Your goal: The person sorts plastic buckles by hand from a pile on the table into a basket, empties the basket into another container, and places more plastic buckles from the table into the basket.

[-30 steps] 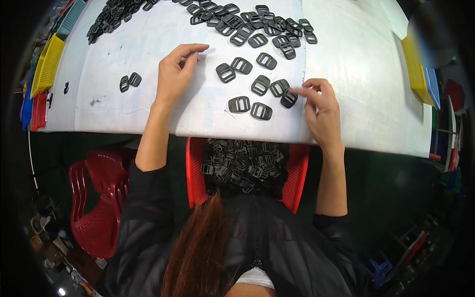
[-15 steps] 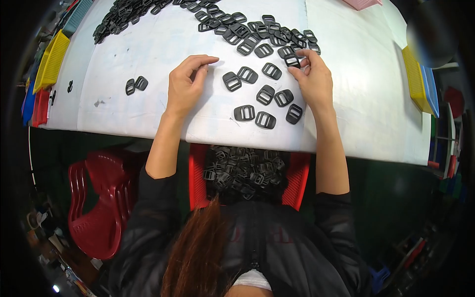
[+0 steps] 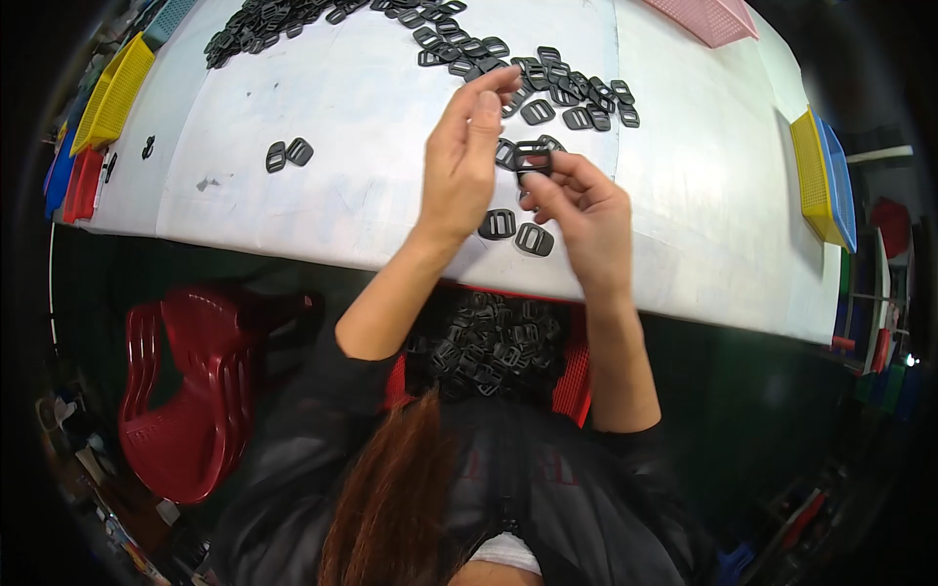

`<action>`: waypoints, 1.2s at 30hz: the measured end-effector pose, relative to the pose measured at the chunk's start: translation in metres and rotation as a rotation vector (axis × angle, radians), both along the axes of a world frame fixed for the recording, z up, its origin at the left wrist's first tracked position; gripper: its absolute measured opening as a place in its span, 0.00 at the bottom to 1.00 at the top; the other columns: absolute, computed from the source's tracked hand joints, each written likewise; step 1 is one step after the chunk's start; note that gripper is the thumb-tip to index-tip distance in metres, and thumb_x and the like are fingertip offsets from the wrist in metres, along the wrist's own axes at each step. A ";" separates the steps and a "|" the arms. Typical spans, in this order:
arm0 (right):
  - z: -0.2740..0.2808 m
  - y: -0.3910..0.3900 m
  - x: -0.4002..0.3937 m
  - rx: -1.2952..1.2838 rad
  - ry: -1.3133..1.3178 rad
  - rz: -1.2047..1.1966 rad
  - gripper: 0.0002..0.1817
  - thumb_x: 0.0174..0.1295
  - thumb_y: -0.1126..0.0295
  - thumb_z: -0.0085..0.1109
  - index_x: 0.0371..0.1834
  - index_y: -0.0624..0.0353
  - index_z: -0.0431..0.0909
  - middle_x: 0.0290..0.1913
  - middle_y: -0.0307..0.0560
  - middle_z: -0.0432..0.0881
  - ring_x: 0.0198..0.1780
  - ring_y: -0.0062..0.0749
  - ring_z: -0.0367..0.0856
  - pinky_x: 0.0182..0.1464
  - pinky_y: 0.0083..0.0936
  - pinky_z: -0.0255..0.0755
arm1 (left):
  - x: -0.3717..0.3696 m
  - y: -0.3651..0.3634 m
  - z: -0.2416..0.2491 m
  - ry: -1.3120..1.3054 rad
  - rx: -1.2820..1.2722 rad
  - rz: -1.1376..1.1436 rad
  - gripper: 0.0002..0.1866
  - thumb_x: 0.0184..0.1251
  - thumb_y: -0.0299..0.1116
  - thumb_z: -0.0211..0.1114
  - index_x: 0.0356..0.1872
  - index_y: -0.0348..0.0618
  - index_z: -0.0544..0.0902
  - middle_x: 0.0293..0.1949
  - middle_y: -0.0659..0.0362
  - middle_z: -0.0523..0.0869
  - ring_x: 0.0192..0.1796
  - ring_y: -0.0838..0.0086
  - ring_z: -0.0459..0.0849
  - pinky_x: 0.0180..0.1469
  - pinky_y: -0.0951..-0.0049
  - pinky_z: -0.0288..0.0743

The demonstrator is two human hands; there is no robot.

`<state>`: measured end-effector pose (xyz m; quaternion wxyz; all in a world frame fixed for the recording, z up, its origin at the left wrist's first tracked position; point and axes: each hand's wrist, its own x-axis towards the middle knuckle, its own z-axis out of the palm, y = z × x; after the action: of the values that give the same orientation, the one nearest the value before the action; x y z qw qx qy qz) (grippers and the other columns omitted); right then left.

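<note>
We have a red perforated plastic basket [image 3: 575, 383] nearest, at the table edge, loaded with black plastic strap buckles [image 3: 489, 342]. On the white-covered table [image 3: 708, 205], two black slotted plastic buckles [image 3: 497, 224] lie near that edge. Our right hand [image 3: 591, 217] pinches one black rectangular plastic buckle [image 3: 532, 150] between thumb and fingers, others partly hidden behind. Left hand [image 3: 461, 176] beside it, fingers stretched; we can't tell whether they grip anything. Farther out: scattered black plastic pile [image 3: 562, 90].
</note>
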<state>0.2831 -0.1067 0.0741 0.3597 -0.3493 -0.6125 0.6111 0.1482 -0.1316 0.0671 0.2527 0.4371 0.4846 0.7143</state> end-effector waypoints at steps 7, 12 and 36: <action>0.023 -0.045 -0.026 0.763 -0.281 -0.018 0.10 0.59 0.82 0.58 0.44 0.67 0.78 0.32 0.52 0.74 0.28 0.46 0.76 0.32 0.35 0.70 | -0.004 -0.005 0.016 -0.295 -0.050 0.005 0.38 0.78 0.60 0.29 0.67 0.38 0.68 0.60 0.52 0.76 0.62 0.66 0.73 0.60 0.62 0.67; 0.014 -0.065 -0.026 0.802 -0.349 -0.009 0.08 0.56 0.81 0.61 0.39 0.65 0.78 0.30 0.51 0.72 0.27 0.48 0.75 0.31 0.39 0.69 | -0.014 -0.008 0.009 -0.321 -0.068 0.109 0.39 0.77 0.63 0.28 0.67 0.38 0.69 0.60 0.50 0.76 0.63 0.64 0.73 0.61 0.61 0.67; 0.007 -0.041 -0.041 0.491 -0.094 0.015 0.09 0.65 0.76 0.57 0.48 0.63 0.78 0.40 0.51 0.84 0.39 0.38 0.84 0.39 0.30 0.77 | -0.007 -0.019 0.003 -0.569 -0.037 0.020 0.33 0.79 0.57 0.32 0.64 0.38 0.70 0.57 0.51 0.77 0.60 0.68 0.74 0.58 0.65 0.69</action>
<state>0.2425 -0.1475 0.0815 0.4003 -0.2749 -0.7614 0.4295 0.1415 -0.1510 0.0702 0.3794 0.2096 0.4113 0.8019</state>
